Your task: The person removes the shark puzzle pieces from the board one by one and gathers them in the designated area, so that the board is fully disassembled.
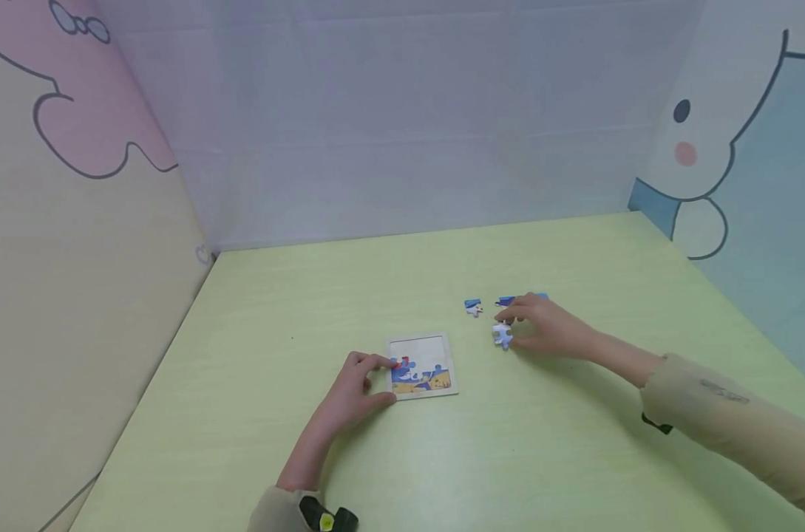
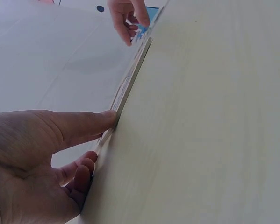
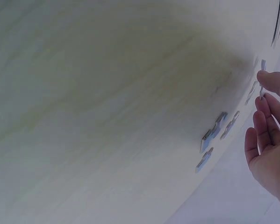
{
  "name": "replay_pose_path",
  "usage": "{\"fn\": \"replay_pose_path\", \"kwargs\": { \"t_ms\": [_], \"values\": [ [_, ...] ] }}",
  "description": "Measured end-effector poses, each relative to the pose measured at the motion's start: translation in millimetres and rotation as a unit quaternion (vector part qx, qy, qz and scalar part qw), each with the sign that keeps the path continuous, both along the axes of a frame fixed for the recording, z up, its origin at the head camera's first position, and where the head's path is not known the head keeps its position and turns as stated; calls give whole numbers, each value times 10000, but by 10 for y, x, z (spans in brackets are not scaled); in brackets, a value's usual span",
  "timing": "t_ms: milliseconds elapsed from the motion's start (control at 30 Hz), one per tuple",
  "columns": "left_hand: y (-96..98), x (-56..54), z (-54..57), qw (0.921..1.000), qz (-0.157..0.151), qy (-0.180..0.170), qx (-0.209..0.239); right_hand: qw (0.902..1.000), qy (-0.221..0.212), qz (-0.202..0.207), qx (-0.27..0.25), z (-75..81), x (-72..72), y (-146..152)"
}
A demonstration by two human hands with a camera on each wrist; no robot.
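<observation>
A square jigsaw tray (image 1: 425,347) with a pale rim lies on the table. Joined pieces (image 1: 425,380) in blue, white, red and yellow fill its lower part, while bare board shows above. My left hand (image 1: 352,391) holds the tray's left side, the thumb at the near corner and a finger at the edge farther up. To the tray's upper right, my right hand (image 1: 551,329) pinches a white and light-blue jigsaw piece (image 1: 502,335) between thumb and fingers. In the right wrist view this piece (image 3: 263,65) appears edge-on at the fingertips.
One loose jigsaw piece (image 1: 473,307) lies left of my right hand. Another dark-blue piece (image 1: 505,301) and a blue one (image 1: 542,295) are partly covered by that hand. Cloth walls (image 1: 402,125) border the yellow-green table (image 1: 276,310) at the back and sides.
</observation>
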State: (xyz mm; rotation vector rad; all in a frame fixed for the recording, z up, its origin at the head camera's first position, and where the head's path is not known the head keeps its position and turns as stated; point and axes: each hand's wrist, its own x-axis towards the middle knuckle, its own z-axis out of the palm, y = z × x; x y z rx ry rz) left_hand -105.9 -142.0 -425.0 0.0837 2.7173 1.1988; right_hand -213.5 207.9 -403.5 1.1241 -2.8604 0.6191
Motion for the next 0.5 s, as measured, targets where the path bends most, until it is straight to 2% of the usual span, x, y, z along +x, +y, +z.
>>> {"fn": "replay_pose_path", "kwargs": {
  "t_ms": [267,500],
  "values": [
    [1,-6,7,10000,46,-38,-21,9999,54,114,5,-43,-64,157],
    [10,-7,34,10000,-2,-24,-18,9997,-221,106,55,-57,-114,253]
  ]
}}
